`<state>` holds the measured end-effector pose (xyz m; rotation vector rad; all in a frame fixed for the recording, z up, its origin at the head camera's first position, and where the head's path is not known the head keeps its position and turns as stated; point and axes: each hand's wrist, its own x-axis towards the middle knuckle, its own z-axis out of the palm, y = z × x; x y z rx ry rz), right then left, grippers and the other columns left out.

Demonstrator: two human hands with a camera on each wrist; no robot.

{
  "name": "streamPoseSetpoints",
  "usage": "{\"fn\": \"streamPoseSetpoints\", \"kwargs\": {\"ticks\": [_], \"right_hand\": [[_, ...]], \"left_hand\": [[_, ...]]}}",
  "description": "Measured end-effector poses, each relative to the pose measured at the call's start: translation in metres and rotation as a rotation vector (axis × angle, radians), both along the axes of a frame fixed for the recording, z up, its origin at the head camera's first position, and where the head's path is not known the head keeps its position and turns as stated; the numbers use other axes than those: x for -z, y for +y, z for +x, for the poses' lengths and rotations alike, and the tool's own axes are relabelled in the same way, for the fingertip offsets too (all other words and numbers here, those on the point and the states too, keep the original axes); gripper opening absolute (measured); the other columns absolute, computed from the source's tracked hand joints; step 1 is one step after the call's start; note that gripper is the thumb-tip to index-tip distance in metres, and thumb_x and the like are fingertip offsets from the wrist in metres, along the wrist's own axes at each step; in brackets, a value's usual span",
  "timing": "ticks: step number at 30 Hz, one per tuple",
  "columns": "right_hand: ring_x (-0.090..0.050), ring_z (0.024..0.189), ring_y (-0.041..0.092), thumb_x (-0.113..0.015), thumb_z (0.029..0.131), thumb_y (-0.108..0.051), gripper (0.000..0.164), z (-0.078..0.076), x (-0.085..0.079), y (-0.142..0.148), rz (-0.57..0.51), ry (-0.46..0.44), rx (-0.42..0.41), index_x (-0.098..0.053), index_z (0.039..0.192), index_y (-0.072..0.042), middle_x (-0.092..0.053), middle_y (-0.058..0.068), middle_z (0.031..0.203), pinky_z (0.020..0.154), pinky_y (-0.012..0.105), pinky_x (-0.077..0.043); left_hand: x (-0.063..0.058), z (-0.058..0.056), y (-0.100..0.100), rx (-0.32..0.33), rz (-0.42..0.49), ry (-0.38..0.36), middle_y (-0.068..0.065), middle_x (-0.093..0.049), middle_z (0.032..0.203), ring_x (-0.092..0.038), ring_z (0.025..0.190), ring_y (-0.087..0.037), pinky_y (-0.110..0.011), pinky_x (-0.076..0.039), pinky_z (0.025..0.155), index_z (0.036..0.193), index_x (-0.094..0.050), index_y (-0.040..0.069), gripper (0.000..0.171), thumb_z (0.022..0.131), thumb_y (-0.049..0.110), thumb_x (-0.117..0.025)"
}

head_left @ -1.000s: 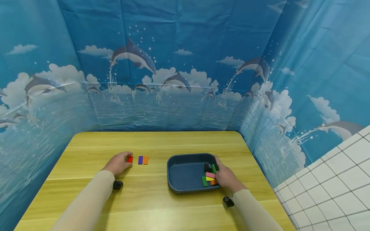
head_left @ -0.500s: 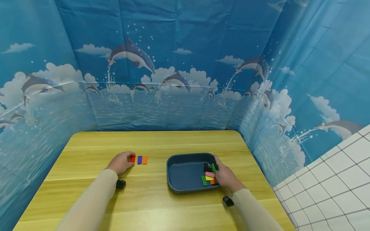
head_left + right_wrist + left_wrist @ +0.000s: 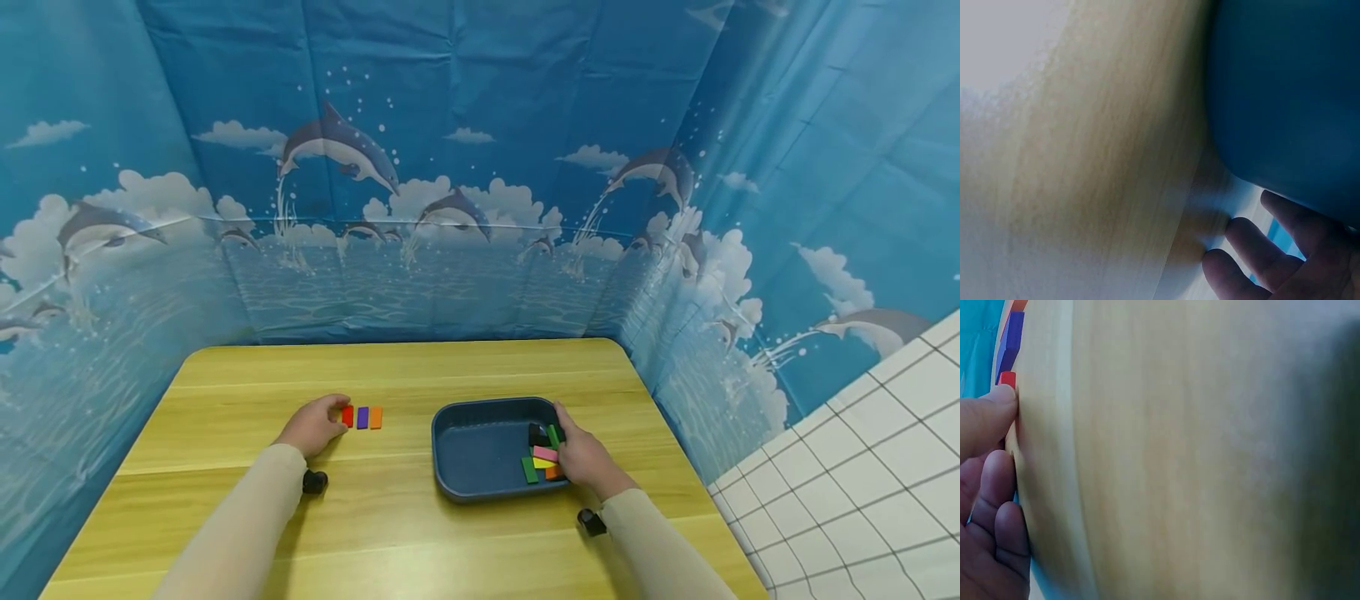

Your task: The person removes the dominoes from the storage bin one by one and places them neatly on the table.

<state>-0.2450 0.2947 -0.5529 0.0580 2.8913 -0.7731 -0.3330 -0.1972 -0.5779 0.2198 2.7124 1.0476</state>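
My left hand point(image 3: 311, 425) pinches a small red block point(image 3: 347, 416) at the left of the table, thumb on its near end. Just right of it lie a purple block point(image 3: 363, 417) and an orange block point(image 3: 377, 417), forming a short row. In the left wrist view the thumb covers most of the red block point(image 3: 1007, 378), close to the purple block point(image 3: 1010, 340). My right hand point(image 3: 588, 458) holds the right side of a dark blue tray point(image 3: 480, 497). The right wrist view has several fingers point(image 3: 1254, 250) beside the tray's outer wall point(image 3: 1285, 112).
Inside the tray's right end sit several loose blocks, among them a pink block point(image 3: 546, 454), a green block point(image 3: 530, 471) and a black block point(image 3: 537, 435). The wooden table point(image 3: 420, 542) meets a dolphin-print curtain point(image 3: 450, 283) at its back edge.
The left hand has slid the red block rightward, closing most of the gap to the purple block. The right hand and the tray stay in place.
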Motion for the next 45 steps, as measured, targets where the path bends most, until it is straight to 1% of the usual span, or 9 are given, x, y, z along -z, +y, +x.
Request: {"fn": "streamPoseSetpoints", "kwargs": {"ticks": [4, 9, 13, 23, 32, 38, 42, 44, 45], "right_hand": [[-0.064, 0.11, 0.033, -0.044, 0.102, -0.004, 0.074, 0.0004, 0.0004, 0.0003, 0.004, 0.003, -0.004, -0.015, 0.17, -0.011, -0.055, 0.031, 0.15, 0.11, 0.061, -0.048], [-0.063, 0.12, 0.037, -0.044, 0.103, -0.005, 0.074, 0.0004, 0.0, -0.0002, -0.003, -0.004, 0.004, -0.015, 0.17, -0.013, -0.052, 0.03, 0.154, 0.113, 0.061, -0.045], [-0.062, 0.127, 0.039, -0.043, 0.103, -0.006, 0.073, -0.0003, 0.0003, 0.0, -0.007, -0.002, 0.006, -0.015, 0.17, -0.013, -0.049, 0.029, 0.157, 0.114, 0.061, -0.044], [-0.064, 0.112, 0.033, -0.044, 0.103, -0.005, 0.074, -0.0006, -0.0004, 0.0008, 0.001, 0.0, -0.001, -0.015, 0.17, -0.012, -0.052, 0.029, 0.154, 0.111, 0.06, -0.047], [-0.06, 0.128, 0.038, -0.043, 0.104, -0.007, 0.074, 0.0008, -0.0005, 0.0005, -0.011, -0.024, 0.019, -0.013, 0.171, -0.015, -0.046, 0.028, 0.16, 0.116, 0.062, -0.042], [-0.064, 0.118, 0.034, -0.044, 0.103, -0.005, 0.073, 0.0012, -0.0004, 0.0019, 0.0, 0.003, 0.002, -0.016, 0.17, -0.012, -0.051, 0.028, 0.156, 0.112, 0.06, -0.046], [-0.065, 0.114, 0.032, -0.046, 0.103, -0.005, 0.074, 0.0017, -0.0002, 0.0019, -0.001, 0.008, -0.002, -0.016, 0.17, -0.012, -0.052, 0.028, 0.155, 0.111, 0.059, -0.048], [-0.065, 0.11, 0.032, -0.046, 0.103, -0.004, 0.075, 0.0011, 0.0005, 0.0018, -0.002, 0.009, -0.008, -0.015, 0.17, -0.012, -0.053, 0.028, 0.153, 0.11, 0.058, -0.049], [-0.065, 0.109, 0.031, -0.046, 0.103, -0.004, 0.075, 0.0007, 0.0004, 0.0016, 0.0, 0.009, -0.01, -0.015, 0.17, -0.012, -0.054, 0.028, 0.152, 0.109, 0.058, -0.05]], "left_hand": [[-0.0022, 0.0031, 0.0018, 0.003, -0.007, -0.004, -0.018, -0.06, 0.15, -0.062, 0.119, -0.034, -0.056, -0.051, 0.104, 0.152, -0.053, 0.007, 0.055, 0.1, 0.01, -0.069], [0.0014, 0.002, 0.0005, 0.007, -0.007, -0.001, -0.016, -0.061, 0.148, -0.062, 0.113, -0.03, -0.053, -0.052, 0.101, 0.152, -0.054, 0.008, 0.055, 0.099, 0.009, -0.07], [0.0031, 0.0006, 0.0, 0.012, -0.004, 0.003, -0.016, -0.06, 0.149, -0.062, 0.114, -0.031, -0.053, -0.052, 0.101, 0.152, -0.054, 0.008, 0.055, 0.099, 0.01, -0.07], [0.0024, 0.0002, 0.0012, 0.019, -0.015, 0.027, -0.016, -0.061, 0.149, -0.062, 0.113, -0.031, -0.053, -0.052, 0.1, 0.152, -0.054, 0.008, 0.056, 0.098, 0.01, -0.071], [0.0019, 0.003, 0.0022, 0.02, -0.041, 0.035, -0.015, -0.066, 0.138, -0.059, 0.101, -0.026, -0.047, -0.052, 0.091, 0.15, -0.056, 0.01, 0.055, 0.098, 0.011, -0.071], [0.002, 0.0029, 0.0027, 0.014, -0.031, 0.035, -0.013, -0.067, 0.132, -0.058, 0.097, -0.026, -0.045, -0.051, 0.087, 0.149, -0.057, 0.011, 0.054, 0.097, 0.01, -0.071], [0.0016, 0.0029, 0.0018, 0.014, -0.017, 0.011, -0.015, -0.063, 0.141, -0.06, 0.104, -0.028, -0.047, -0.053, 0.09, 0.153, -0.053, 0.011, 0.059, 0.097, 0.012, -0.072], [-0.0015, 0.0026, 0.0006, 0.001, 0.004, -0.008, -0.018, -0.056, 0.15, -0.061, 0.112, -0.031, -0.048, -0.054, 0.092, 0.157, -0.048, 0.012, 0.065, 0.097, 0.014, -0.073], [-0.0044, 0.0024, -0.0001, -0.003, 0.024, -0.018, -0.02, -0.052, 0.155, -0.061, 0.113, -0.033, -0.049, -0.055, 0.089, 0.159, -0.045, 0.012, 0.067, 0.098, 0.014, -0.072]]}}
